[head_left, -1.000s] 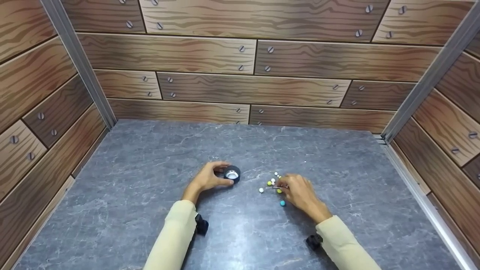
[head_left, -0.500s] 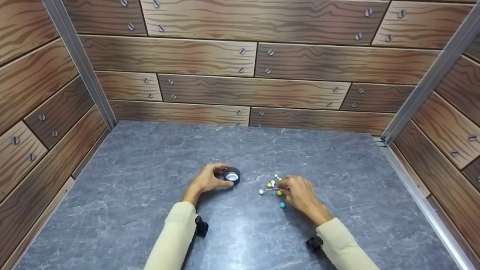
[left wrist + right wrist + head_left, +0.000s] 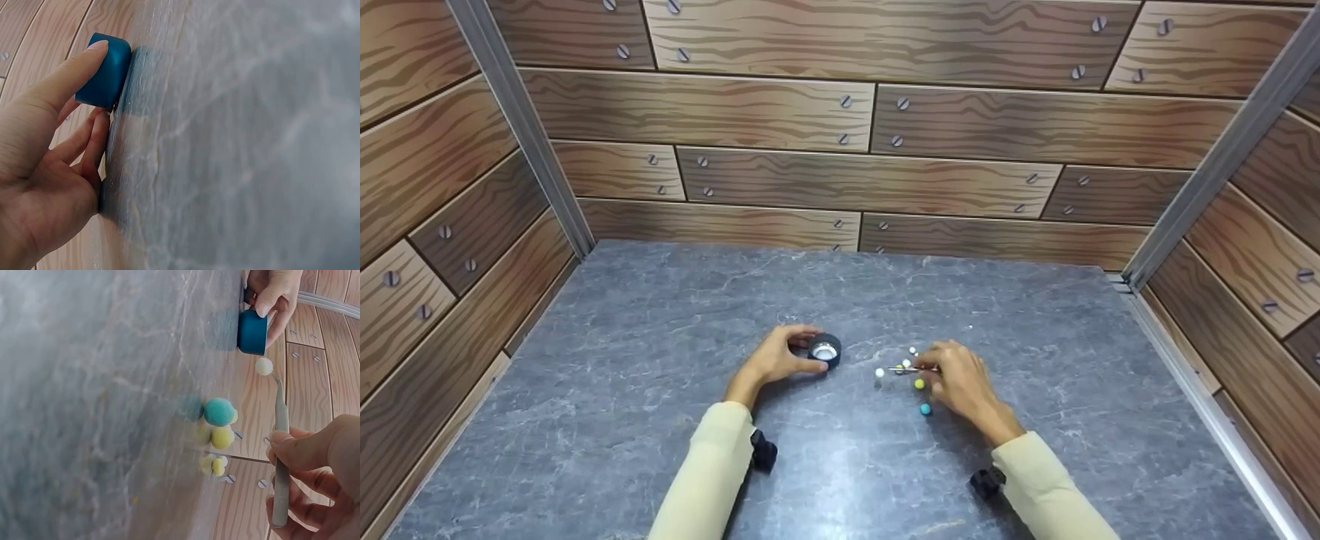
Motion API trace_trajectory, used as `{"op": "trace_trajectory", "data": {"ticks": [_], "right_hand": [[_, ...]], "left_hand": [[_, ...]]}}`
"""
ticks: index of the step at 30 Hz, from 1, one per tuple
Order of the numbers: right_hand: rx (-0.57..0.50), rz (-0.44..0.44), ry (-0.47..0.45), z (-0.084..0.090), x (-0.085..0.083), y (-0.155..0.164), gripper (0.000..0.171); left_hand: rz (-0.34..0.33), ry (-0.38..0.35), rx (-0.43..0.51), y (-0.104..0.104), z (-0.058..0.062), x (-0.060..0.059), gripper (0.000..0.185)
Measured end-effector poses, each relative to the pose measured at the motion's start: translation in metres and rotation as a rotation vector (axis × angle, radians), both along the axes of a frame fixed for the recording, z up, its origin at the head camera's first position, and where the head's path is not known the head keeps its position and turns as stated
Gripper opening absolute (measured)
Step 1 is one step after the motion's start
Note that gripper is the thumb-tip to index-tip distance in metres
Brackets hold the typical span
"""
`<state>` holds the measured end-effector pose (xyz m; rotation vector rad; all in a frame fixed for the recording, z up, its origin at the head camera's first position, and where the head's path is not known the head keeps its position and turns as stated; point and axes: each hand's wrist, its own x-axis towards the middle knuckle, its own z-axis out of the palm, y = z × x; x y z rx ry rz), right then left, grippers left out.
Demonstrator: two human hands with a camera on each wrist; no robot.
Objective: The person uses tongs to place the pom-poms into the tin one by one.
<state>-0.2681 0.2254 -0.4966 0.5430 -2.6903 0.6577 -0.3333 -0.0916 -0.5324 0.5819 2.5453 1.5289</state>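
Head view. Cup (image 3: 837,354): short, round, dark outside, bright silvery inside, mouth upward, on the grey marbled tabletop (image 3: 682,300). Held from its left side by the left hand (image 3: 777,355), set between thumb and fingers. Tweezers (image 3: 900,370): slim, metallic, pinched in the right hand (image 3: 961,382), tips directed toward the cup. White ball (image 3: 880,373): small, at the tweezer tips, between the cup and the right hand. Yellow ball (image 3: 919,384): on the tabletop, just beside the right fingers. Blue ball (image 3: 925,409): nearer the wearer. Small white balls (image 3: 913,350): beyond the tweezers, near the right fingertips.

Left wrist view. Cup: satin blue wall, base on the tabletop; thumb laid along the wall, other fingers partly hidden behind.

Right wrist view. Tweezers: silver-grey, bent near the tip, thumb against one side. White ball: matte, gripped at the tip, raised off the tabletop. Blue ball: matte turquoise, resting near the yellow one.
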Motion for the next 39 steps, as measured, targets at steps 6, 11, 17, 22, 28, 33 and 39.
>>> {"op": "trace_trajectory", "data": {"ticks": [6, 11, 17, 22, 28, 33, 39], "right_hand": [[-0.026, -0.005, -0.009, 0.002, -0.002, -0.002, 0.016], [-0.082, 0.022, -0.016, 0.001, -0.008, -0.003, 0.014], [-0.15, 0.073, -0.062, 0.003, -0.015, -0.005, 0.013], [-0.174, 0.1, -0.093, 0.006, -0.019, -0.009, 0.013], [-0.166, 0.092, -0.102, 0.005, -0.026, -0.016, 0.012], [-0.181, 0.086, -0.087, 0.001, -0.031, -0.023, 0.011], [-0.184, 0.069, -0.073, -0.002, -0.036, -0.035, 0.01]], "left_hand": [[-0.004, -0.005, 0.001, 0.0, -0.001, -0.001, 0.058], [-0.007, -0.009, -0.002, 0.001, -0.001, -0.001, 0.058], [-0.008, -0.014, -0.001, 0.001, -0.001, 0.0, 0.059], [0.0, -0.02, -0.013, 0.001, 0.0, 0.0, 0.059], [-0.004, -0.015, -0.003, 0.002, -0.001, 0.0, 0.059], [-0.002, -0.009, -0.009, 0.0, -0.001, 0.0, 0.059], [-0.013, 0.0, 0.0, 0.0, 0.001, 0.0, 0.059]]}}
